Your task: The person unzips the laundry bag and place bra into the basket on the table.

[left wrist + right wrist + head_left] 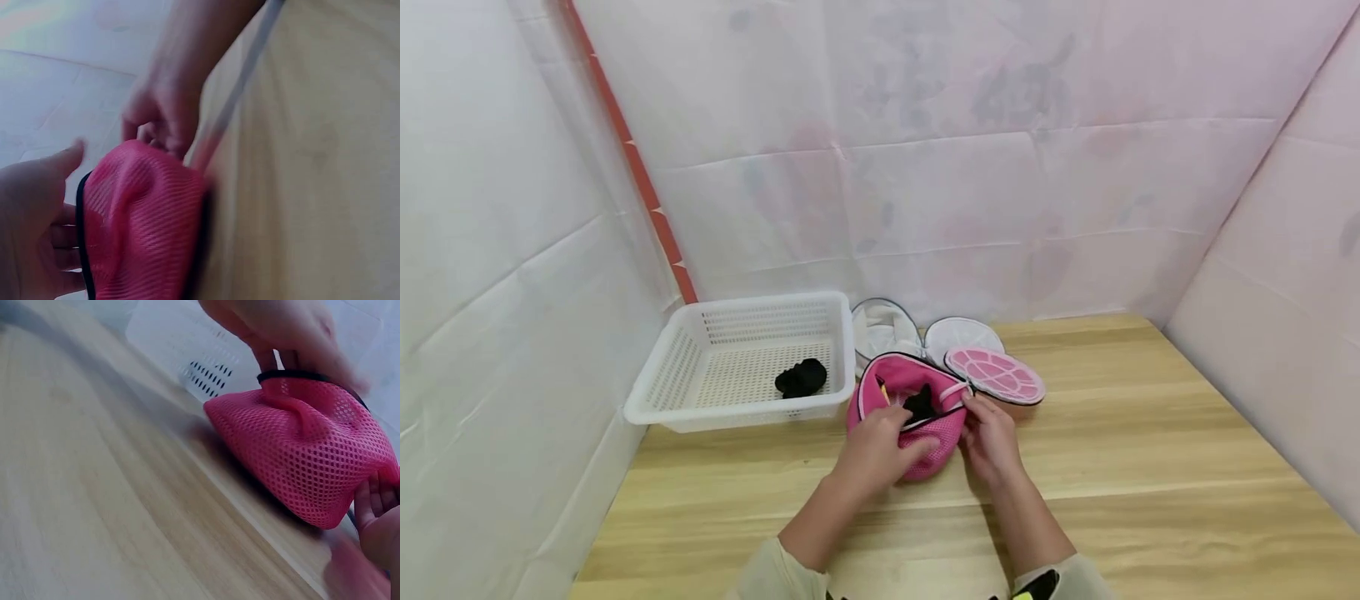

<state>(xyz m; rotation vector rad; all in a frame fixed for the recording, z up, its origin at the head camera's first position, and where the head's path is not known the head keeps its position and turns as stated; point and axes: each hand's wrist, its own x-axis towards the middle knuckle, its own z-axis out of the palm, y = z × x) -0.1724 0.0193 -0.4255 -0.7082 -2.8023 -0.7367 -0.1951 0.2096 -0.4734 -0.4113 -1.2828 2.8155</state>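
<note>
A pink mesh laundry bag (pixel 940 442) with a black-edged rim stands on the table, its zipped top unfastened. Black cloth (pixel 919 403), possibly a sock, lies inside it. My left hand (pixel 874 450) reaches over the near rim; in the left wrist view its fingers (pixel 65 237) go straight inside the edge while the thumb stands apart outside. With the right hand (pixel 994 437), I pinch the bag's right side by the zip. The right wrist view shows the right hand (pixel 381 528) at the bag's side, partly cut off by the frame.
A white perforated basket (pixel 737 412) stands to the left with a black bundled sock (pixel 801 378) in it. Behind the bag lie a white mesh bag (pixel 883 332) and its round white lid (pixel 962 337). The pink round lid (pixel 996 375) spreads to the right. White-sheeted walls (pixel 925 200) enclose the table.
</note>
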